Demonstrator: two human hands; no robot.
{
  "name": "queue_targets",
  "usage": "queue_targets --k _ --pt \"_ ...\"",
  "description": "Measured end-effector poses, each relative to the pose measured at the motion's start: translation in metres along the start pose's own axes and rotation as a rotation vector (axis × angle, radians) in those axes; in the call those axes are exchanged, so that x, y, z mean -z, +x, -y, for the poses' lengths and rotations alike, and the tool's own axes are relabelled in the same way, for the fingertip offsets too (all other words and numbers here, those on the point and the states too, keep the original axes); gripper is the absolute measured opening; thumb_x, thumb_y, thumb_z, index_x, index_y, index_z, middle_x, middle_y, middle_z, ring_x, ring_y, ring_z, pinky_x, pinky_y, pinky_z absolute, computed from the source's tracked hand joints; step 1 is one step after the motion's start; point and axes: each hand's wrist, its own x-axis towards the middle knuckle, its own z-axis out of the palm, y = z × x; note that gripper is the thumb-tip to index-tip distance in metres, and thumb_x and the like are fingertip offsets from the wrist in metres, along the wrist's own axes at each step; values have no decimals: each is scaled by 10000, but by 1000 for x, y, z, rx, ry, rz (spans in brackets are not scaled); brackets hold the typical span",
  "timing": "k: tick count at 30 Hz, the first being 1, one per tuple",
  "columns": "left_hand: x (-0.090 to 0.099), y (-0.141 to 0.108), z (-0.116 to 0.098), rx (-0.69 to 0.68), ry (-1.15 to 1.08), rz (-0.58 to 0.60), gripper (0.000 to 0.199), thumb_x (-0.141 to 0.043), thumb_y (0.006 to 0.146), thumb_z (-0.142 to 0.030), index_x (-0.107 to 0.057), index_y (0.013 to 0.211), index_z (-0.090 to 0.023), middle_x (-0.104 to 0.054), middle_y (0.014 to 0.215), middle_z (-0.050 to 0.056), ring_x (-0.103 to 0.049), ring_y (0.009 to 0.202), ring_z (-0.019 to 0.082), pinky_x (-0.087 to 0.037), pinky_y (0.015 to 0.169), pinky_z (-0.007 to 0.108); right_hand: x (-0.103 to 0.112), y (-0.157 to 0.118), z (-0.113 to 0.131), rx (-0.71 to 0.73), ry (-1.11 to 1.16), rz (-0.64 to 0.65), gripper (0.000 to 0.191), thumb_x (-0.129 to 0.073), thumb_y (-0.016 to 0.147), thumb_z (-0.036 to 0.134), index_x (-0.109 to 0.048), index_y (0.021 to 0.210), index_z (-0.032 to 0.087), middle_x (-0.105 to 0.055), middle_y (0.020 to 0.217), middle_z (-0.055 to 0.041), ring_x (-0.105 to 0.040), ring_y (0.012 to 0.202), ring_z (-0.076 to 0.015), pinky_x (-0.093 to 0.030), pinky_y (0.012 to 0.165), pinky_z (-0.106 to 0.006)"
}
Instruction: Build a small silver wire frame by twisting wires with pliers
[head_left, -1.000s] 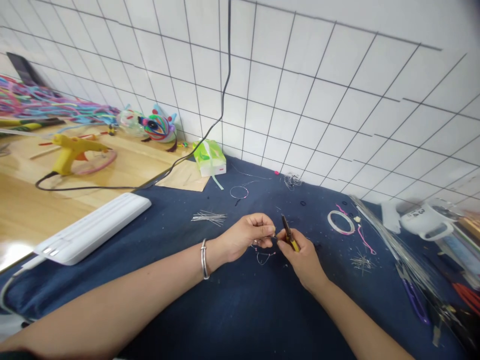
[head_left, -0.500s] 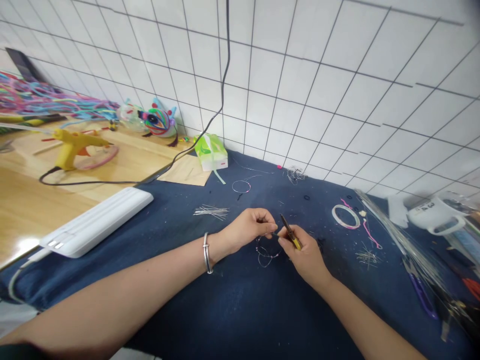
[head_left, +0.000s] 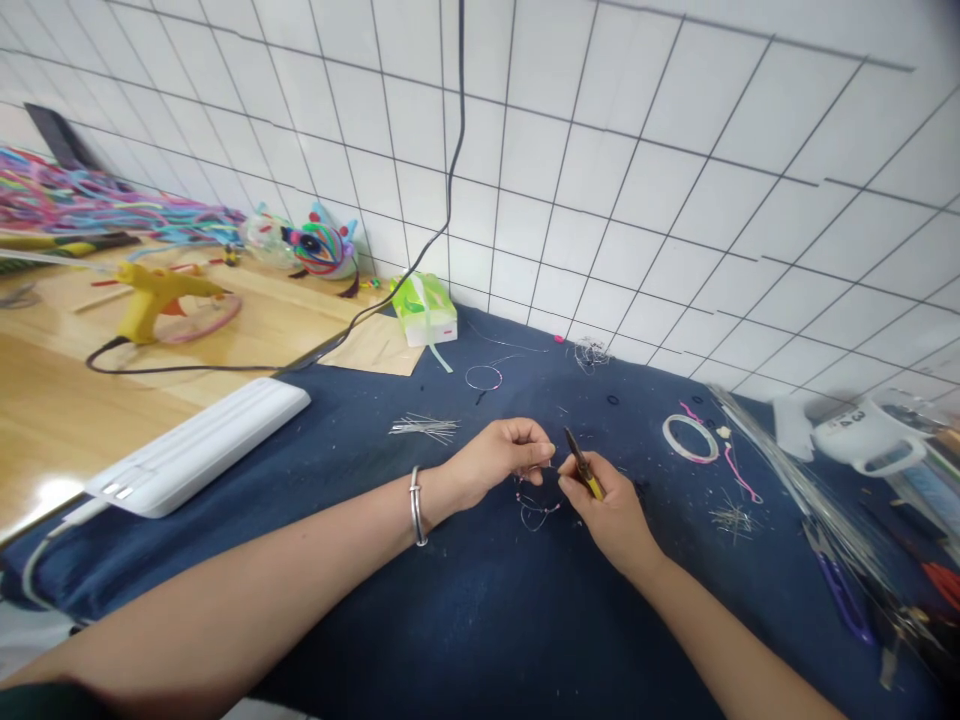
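Note:
My left hand (head_left: 508, 455) is closed in a pinch on a thin wire. Below its fingertips hangs a loose loop of this beaded wire (head_left: 538, 515), with small pinkish beads on it. Close by on the right, my right hand (head_left: 604, 505) is wrapped round pliers (head_left: 583, 465) with dark jaws pointing up and away and a yellow handle. Its thumb and forefinger are also pressed together near the wire; whether they grip its end I cannot tell. A beaded wire ring (head_left: 484, 378) lies on the dark blue cloth (head_left: 465, 620) beyond my hands.
Bundles of short wires (head_left: 424, 428) lie on both sides. A white tape roll (head_left: 690, 438), purple-handled scissors (head_left: 844, 595) and long wires (head_left: 780, 455) are at right. A power bank (head_left: 199, 447), yellow glue gun (head_left: 154, 300) and tissue pack (head_left: 424, 308) stand left. A tiled wall closes the back.
The view has shifted slightly. Both hands stay almost in place, with the beaded wire loop swung a little under the left fingertips.

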Motion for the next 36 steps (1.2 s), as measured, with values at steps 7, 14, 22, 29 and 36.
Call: queue_targets --k 7,14,22,29,36 --pt "7 4 -4 -26 -29 -28 214 -625 725 -321 -540 763 -128 -544 646 -11 -515 532 62 -385 530 198 12 3 -2 41 -178 -37 243 -460 815 398 -550 942 211 -568 824 -10 -524 726 -139 -423 684 -261" --pt "10 3 -12 -130 19 -29 173 -603 739 -291 -536 755 -132 -513 570 -26 -476 513 68 -385 528 211 26 10 -6 261 -478 -22 248 -448 830 386 -565 963 212 -580 897 -53 -526 860 -187 -420 777 -317" --pt "13 1 -18 -201 165 -43 143 -589 741 -280 -563 752 -140 -515 568 -25 -472 527 75 -381 538 215 37 12 -7 317 -677 15 251 -438 836 392 -571 953 214 -587 891 -61 -523 853 -196 -422 758 -327" --pt "14 0 -20 -243 318 -5 116 -576 745 -260 -575 730 -145 -518 623 -16 -487 552 78 -382 539 210 37 10 -4 318 -716 105 252 -431 843 388 -578 954 216 -589 860 -55 -525 820 -186 -422 733 -313" --pt "13 0 -21 -272 412 16 109 -550 762 -242 -587 730 -145 -536 657 -6 -508 577 87 -390 547 206 35 8 -3 337 -713 87 255 -427 845 389 -589 946 220 -596 839 -57 -533 805 -183 -423 717 -303"
